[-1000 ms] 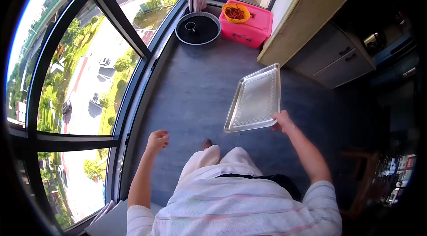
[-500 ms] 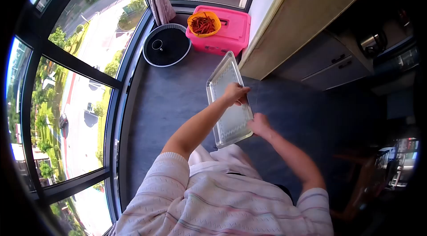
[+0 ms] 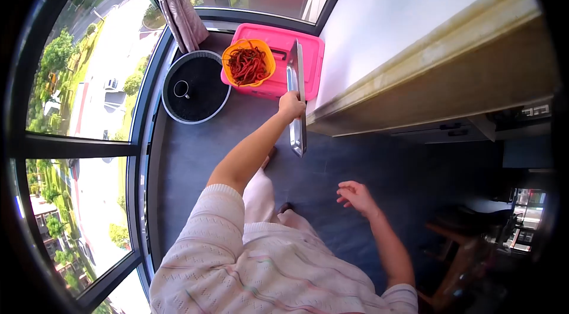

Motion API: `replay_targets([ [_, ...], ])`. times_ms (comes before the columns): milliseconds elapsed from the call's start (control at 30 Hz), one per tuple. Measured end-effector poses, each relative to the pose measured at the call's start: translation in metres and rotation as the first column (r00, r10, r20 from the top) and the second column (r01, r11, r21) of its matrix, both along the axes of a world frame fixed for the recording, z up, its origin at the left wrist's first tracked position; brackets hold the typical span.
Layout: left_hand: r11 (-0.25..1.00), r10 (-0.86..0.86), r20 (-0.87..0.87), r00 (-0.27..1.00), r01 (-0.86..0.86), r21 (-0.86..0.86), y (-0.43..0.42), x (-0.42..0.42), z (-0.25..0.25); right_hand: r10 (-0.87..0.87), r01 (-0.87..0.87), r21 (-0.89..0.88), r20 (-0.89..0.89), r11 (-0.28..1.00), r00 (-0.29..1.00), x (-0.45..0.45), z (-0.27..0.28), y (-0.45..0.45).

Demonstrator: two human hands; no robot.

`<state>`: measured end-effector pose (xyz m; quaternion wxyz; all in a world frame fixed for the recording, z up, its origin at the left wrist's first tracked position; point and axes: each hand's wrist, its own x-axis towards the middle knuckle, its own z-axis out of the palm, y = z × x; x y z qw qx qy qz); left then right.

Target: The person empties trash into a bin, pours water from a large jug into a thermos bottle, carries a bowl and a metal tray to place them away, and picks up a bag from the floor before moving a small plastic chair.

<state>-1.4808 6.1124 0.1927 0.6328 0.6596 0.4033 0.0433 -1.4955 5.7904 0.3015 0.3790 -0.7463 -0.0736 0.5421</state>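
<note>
My left hand is closed around the long edge of a shallow metal tray, which is turned almost edge-on. The tray's far end overlaps the pink storage box in my view; I cannot tell whether they touch. On that box's lid sits an orange-yellow basket full of dried red chillies. My right hand hangs apart from the tray over the dark floor, fingers spread and holding nothing.
A round black tub with a grey rim stands left of the box, with a white-rimmed cup in it. Tall windows and a gathered curtain line the left. A wall panel edge juts out at right. Wooden furniture stands lower right.
My right hand has let go of the tray and moved down and away. The left hand has carried the tray forward toward the box and tipped it edge-on. The view has moved closer to the box.
</note>
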Motion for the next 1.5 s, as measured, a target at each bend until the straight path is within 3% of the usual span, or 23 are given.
replay_targets([
  [33,0.978,-0.102,-0.074,0.992,0.113,0.177,0.016,0.028,-0.029,-0.101,0.100,-0.045,-0.005,0.994,0.995,0.009,0.001,-0.008],
  [133,0.932,-0.135,-0.190,0.972,0.189,0.310,0.046,0.088,-0.018,-0.338,0.330,-0.176,-0.014,0.927,0.941,0.026,0.006,-0.028],
  [267,0.887,-0.104,-0.157,0.982,0.163,0.431,0.074,0.160,-0.051,-0.490,0.469,-0.265,-0.019,0.843,0.871,0.023,0.008,-0.051],
  [433,0.864,-0.164,-0.247,0.955,0.260,0.431,0.095,0.218,-0.051,-0.600,0.537,-0.388,-0.055,0.749,0.798,-0.001,-0.004,-0.077],
  [600,0.838,-0.204,-0.293,0.934,0.321,0.441,0.098,0.250,-0.042,-0.617,0.548,-0.409,-0.049,0.730,0.785,-0.016,-0.012,-0.080],
  [800,0.822,-0.256,-0.341,0.904,0.390,0.416,0.080,0.275,-0.069,-0.638,0.559,-0.438,-0.045,0.704,0.769,-0.009,-0.009,-0.066],
  [1300,0.873,-0.310,-0.193,0.931,0.359,0.330,0.064,0.290,-0.120,-0.621,0.513,-0.531,-0.031,0.674,0.783,-0.026,-0.012,-0.072],
  [1500,0.859,-0.354,-0.213,0.911,0.407,0.311,0.072,0.295,-0.131,-0.650,0.513,-0.573,-0.046,0.639,0.758,-0.038,-0.010,-0.066],
])
